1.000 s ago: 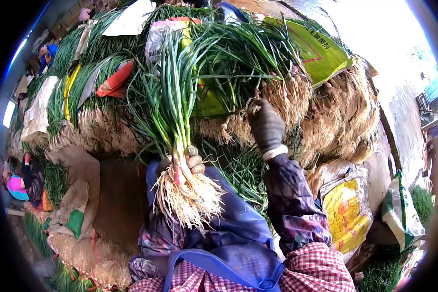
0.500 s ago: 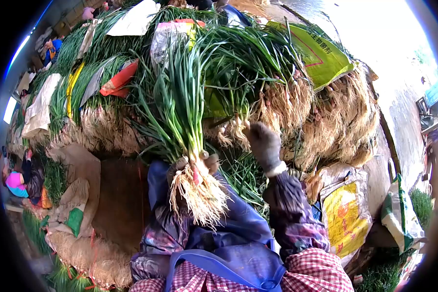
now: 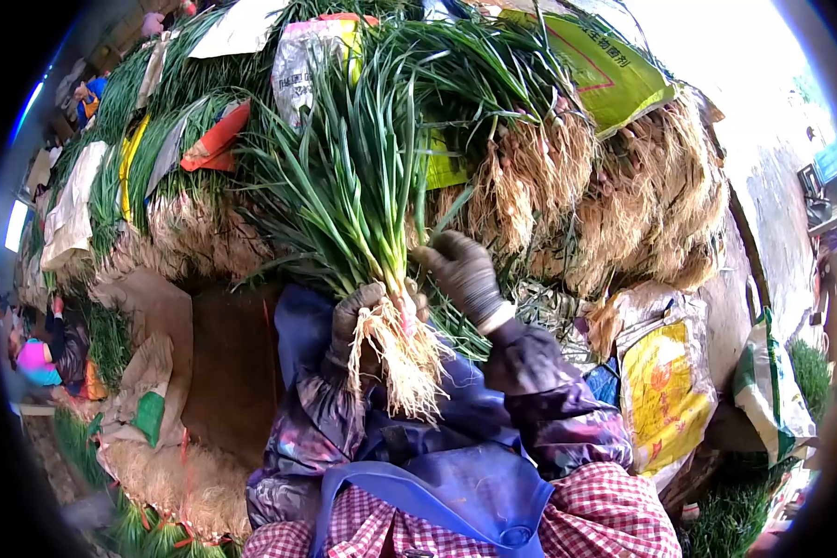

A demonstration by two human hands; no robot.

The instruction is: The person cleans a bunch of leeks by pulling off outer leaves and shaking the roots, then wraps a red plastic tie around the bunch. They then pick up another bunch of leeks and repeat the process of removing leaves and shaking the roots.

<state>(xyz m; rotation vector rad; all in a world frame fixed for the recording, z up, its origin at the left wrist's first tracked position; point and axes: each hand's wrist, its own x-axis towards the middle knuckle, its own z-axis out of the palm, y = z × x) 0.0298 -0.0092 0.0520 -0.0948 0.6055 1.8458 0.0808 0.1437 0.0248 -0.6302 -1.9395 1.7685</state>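
A bunch of green garlic stands upright before my lap, its leaves fanned upward and its pale roots hanging below reddish bulbs. My left hand, in a dark grey glove, is closed around the bunch just above the roots. My right hand, also gloved, is at the right side of the stems. Its fingers are pinched at the base of a green stalk beside the bunch; the fingertips are partly hidden. A blue apron covers my lap beneath the roots.
Heaped green garlic lies ahead, roots facing me, with a yellow-green sack on top. More rows extend left, partly under sacks and a red cloth. A yellow-printed sack is at right. Another person sits far left.
My right hand has come from the heap leftward to the bunch, and a stalk now shows at its fingers. The held bunch has shifted slightly right and up.
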